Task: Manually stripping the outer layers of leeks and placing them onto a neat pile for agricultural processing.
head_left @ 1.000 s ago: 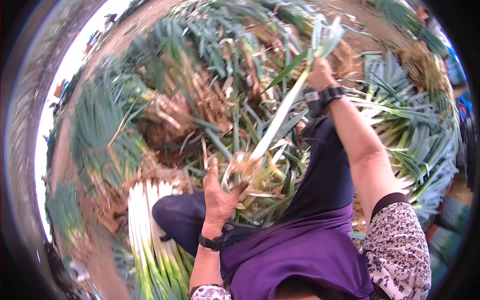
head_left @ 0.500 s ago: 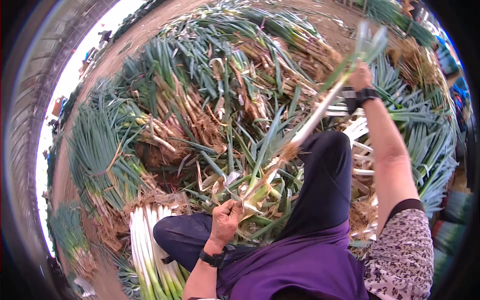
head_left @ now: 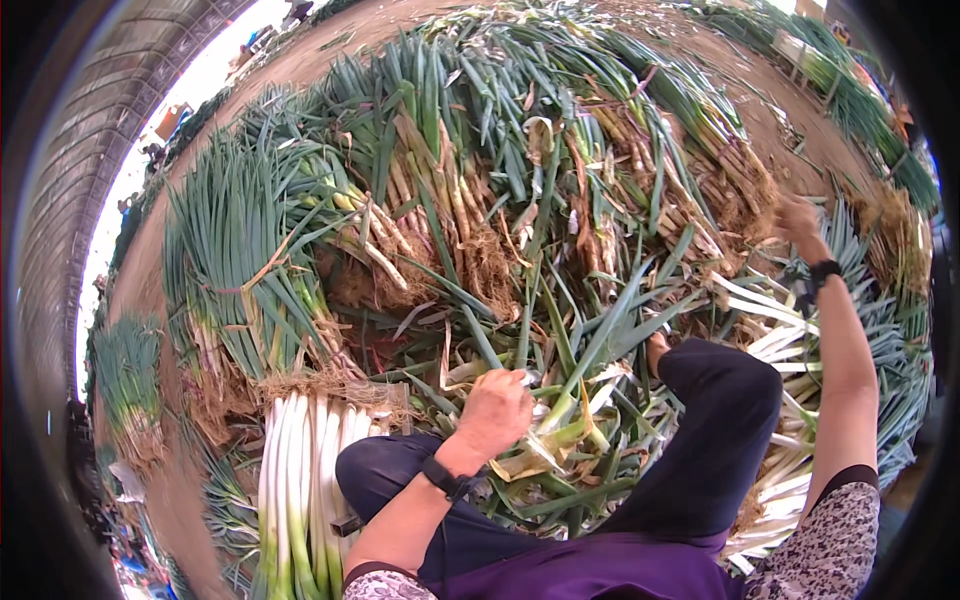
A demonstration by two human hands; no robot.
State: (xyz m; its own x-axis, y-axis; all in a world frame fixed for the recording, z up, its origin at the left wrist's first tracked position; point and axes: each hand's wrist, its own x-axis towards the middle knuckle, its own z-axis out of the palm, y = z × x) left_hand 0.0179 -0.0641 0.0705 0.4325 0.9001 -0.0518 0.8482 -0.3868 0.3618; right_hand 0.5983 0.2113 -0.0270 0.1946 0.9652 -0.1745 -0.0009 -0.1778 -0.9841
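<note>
My left hand (head_left: 497,412) is closed above a heap of stripped leek leaves (head_left: 560,440) in front of my lap. A small whitish bit shows at its fingertips, too small to name. Far to the right, my right hand (head_left: 800,222) is stretched out over the peeled leeks (head_left: 775,345), close to the roots of an untrimmed bunch. Motion blurs its fingers, and no leek can be made out in it. At my left knee lies a bundle of clean white leeks (head_left: 300,480), roots pointing away from me.
Untrimmed leek bunches (head_left: 440,190) with brown roots curve around the far side. Another green bunch (head_left: 235,260) lies at the left. More leeks (head_left: 840,70) are stacked at the back right, beyond bare dirt ground (head_left: 740,110). My bent knees (head_left: 720,400) frame the leaf heap.
The long leek my right hand held up by its leaves is no longer seen in that hand, which has moved lower and right. My left hand has shifted right and up. The view has turned.
</note>
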